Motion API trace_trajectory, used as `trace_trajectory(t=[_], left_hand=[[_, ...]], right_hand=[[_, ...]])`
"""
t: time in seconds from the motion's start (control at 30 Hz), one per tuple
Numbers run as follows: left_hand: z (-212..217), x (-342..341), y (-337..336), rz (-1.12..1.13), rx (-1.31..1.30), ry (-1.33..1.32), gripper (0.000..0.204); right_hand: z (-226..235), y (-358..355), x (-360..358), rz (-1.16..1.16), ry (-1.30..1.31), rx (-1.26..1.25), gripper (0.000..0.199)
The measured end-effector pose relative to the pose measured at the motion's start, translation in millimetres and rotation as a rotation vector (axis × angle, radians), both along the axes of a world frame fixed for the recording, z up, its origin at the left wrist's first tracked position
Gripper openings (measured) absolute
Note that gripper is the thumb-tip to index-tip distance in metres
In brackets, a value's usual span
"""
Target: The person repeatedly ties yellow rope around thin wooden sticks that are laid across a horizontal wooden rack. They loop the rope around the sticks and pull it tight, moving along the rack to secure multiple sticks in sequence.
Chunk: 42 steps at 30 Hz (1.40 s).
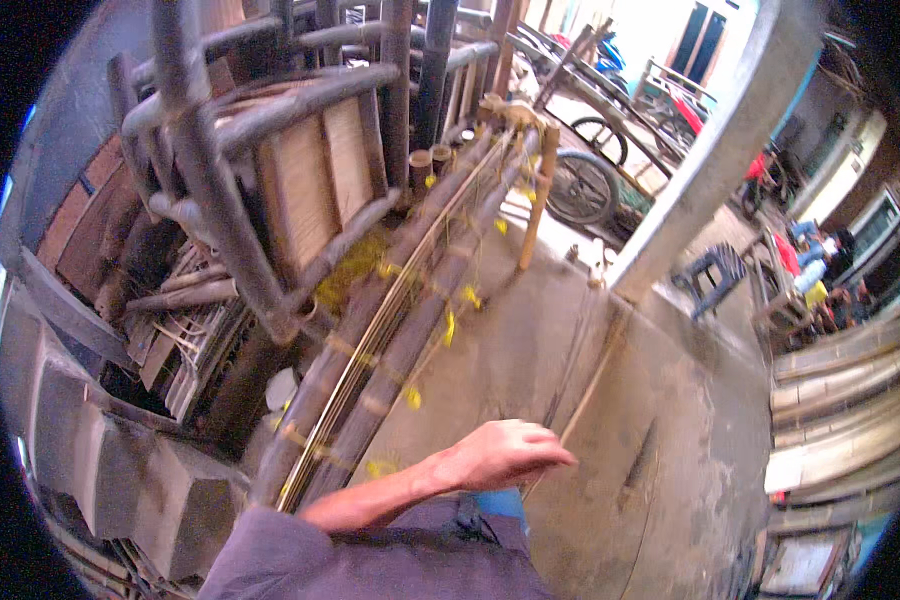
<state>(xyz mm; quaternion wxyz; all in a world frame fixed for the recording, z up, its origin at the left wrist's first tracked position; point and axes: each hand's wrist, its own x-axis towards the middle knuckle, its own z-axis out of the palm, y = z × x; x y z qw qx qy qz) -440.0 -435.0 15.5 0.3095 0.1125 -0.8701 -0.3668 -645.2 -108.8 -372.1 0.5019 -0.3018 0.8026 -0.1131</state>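
Note:
My left hand [510, 455] reaches across my body from the purple sleeve [270, 545]. Its fingers are bent and pressed together, slightly blurred. A long thin tan strip [592, 385] runs to this hand and shows again just below it, so the fingers appear closed around it; their inner side is hidden. Left of the hand stands a long narrow frame of dark bamboo poles [430, 295], with thin strips [345, 400] lying lengthwise along it and yellow ties [450, 325] hanging from its side. My right hand is not in view.
Dark bamboo chair frames [320, 160] are piled at the left. A pale pillar [705, 150] rises ahead, with a bicycle wheel [582, 188] behind it. At the right are a dark plastic stool [712, 275], a seated person [820, 250] and stacked pale bamboo slats [840, 400].

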Motion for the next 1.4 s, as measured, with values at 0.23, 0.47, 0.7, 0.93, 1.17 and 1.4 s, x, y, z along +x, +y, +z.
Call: trace_trajectory(t=[0.23,0.47,0.7,0.93,1.17,1.4], left_hand=[[-17,-20,-191,0.542,0.291,-0.022,0.015],[-4,-29,-388,1.122,0.266,-0.006,0.016],[-105,-23,-521,1.372,0.261,-0.336,0.021],[-4,-25,-511,1.267,0.387,-0.187,0.023],[130,-142,-540,1.348,0.075,0.017,0.051],[64,-164,-606,1.476,0.372,-0.234,0.028]], right_hand=[[-35,-433,-213,-0.049,-0.026,-0.496,0.019],[195,-799,-167,0.022,-0.377,-0.738,0.017],[220,-968,-114,0.318,-0.487,-0.859,0.030],[387,-1106,-34,0.661,-1.049,-0.458,0.038],[413,-1141,-127,0.838,-0.863,-0.719,0.028],[480,-1120,-147,0.242,-1.701,-0.683,0.018]])
